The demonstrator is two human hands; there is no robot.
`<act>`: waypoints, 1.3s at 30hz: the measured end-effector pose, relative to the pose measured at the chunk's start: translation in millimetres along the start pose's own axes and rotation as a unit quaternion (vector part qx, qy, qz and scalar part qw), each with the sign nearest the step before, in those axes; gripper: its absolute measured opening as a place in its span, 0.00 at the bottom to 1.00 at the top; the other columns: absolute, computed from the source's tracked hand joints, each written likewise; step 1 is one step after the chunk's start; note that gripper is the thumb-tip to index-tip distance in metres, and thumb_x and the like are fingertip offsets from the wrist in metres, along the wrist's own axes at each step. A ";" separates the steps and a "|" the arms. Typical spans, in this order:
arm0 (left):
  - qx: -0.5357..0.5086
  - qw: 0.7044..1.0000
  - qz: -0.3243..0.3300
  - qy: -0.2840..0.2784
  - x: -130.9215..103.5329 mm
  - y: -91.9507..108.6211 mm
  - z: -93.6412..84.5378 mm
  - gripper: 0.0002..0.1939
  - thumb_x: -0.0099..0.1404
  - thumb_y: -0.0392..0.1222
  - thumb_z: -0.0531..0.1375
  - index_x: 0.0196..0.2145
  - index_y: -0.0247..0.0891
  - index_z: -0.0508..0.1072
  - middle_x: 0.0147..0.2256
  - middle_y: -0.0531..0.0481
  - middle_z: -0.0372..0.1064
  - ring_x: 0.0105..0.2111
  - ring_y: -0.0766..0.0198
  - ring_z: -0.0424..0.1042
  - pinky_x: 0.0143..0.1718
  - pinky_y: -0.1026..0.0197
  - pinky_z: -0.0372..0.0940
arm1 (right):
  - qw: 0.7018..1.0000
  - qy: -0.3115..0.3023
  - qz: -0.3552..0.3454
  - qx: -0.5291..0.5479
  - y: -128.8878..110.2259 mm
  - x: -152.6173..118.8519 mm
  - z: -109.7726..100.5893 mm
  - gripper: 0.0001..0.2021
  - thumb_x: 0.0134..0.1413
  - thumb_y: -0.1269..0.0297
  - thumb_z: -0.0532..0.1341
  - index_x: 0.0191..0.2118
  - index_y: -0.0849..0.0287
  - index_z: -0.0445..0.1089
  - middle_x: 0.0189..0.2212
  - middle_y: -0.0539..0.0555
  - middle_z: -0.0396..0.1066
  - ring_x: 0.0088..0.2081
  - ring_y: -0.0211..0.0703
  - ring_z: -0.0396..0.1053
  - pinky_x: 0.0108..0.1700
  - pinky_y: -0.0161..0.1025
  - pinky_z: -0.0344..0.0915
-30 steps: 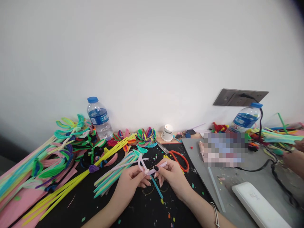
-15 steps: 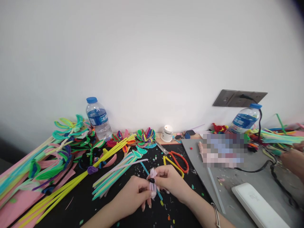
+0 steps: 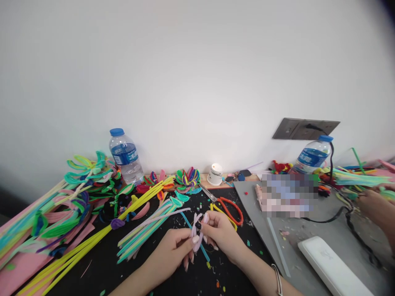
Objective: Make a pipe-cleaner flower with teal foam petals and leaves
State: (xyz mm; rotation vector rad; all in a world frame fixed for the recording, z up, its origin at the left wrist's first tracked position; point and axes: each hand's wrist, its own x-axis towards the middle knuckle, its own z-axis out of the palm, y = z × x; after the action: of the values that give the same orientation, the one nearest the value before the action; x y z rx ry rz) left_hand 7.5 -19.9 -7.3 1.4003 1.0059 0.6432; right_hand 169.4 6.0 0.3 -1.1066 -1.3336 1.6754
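Note:
Pale lilac pipe cleaners (image 3: 196, 242), bent into narrow loops, are held between my two hands above the black table. My left hand (image 3: 177, 248) pinches their lower part between thumb and fingers. Higher up, my right hand (image 3: 220, 236) grips the loops on the right with thumb and index finger. A blue pipe cleaner (image 3: 204, 253) lies beneath my hands. Just behind them rest scissors (image 3: 230, 209) with red-orange handles, and a bent yellow pipe cleaner (image 3: 222, 211). Left of my hands is a bundle of lilac, teal and pale yellow pipe cleaners (image 3: 148, 232).
Pipe-cleaner flowers (image 3: 187, 179) and long yellow stems (image 3: 101, 234) cover the left side. A water bottle (image 3: 125, 156), a paper cup (image 3: 215, 174) and a second bottle (image 3: 311, 156) stand along the wall. A white case (image 3: 330, 263) lies right; another person's hand (image 3: 375, 205) is at far right.
The lilac loops, earlier bunched together, are now spread apart with their upper ends showing. My hands stay nearly in place. The other person's hand at right has moved further into view.

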 end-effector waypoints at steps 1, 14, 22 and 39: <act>-0.002 1.000 -0.002 0.004 0.2 -0.2 0.3 0.20 0.62 0.54 0.50 0.24 0.35 0.66 0.18 0.55 0.61 0.16 0.71 0.60 0.17 0.70 0.53 | 1.000 -0.003 -0.002 0.002 0.7 0.1 -0.3 0.12 0.46 0.59 0.62 0.24 0.60 0.59 0.12 0.43 0.60 0.10 0.26 0.49 0.11 0.25 0.44; 0.015 0.999 -0.013 -0.037 -1.1 -2.2 0.8 0.22 0.61 0.56 0.50 0.22 0.35 0.66 0.15 0.56 0.58 0.16 0.70 0.59 0.19 0.69 0.56 | 0.999 -0.052 0.007 0.016 -3.8 -1.8 0.8 0.10 0.45 0.62 0.62 0.31 0.62 0.65 0.15 0.42 0.59 0.12 0.25 0.51 0.13 0.25 0.45; -0.013 1.000 -0.008 0.008 0.8 -6.8 1.4 0.20 0.62 0.53 0.49 0.22 0.35 0.64 0.15 0.56 0.58 0.15 0.71 0.58 0.18 0.70 0.54 | 0.999 -0.025 -0.013 0.023 -2.4 -1.4 -0.4 0.12 0.48 0.60 0.61 0.26 0.59 0.56 0.12 0.41 0.58 0.11 0.26 0.48 0.12 0.25 0.41; 0.093 0.976 0.098 0.170 1.5 -6.3 -7.9 0.18 0.61 0.43 0.53 0.48 0.40 0.71 0.23 0.53 0.65 0.22 0.67 0.63 0.25 0.66 0.59 | 0.998 -0.005 0.001 0.064 3.3 2.5 -0.6 0.14 0.43 0.58 0.64 0.27 0.62 0.59 0.18 0.49 0.69 0.16 0.33 0.65 0.19 0.30 0.62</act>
State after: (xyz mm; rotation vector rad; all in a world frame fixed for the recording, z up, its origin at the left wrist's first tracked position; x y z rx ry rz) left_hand 0.2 -15.4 -12.9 1.6004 1.2318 0.9796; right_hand 168.9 7.8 -3.4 -1.0269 -1.2130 1.7444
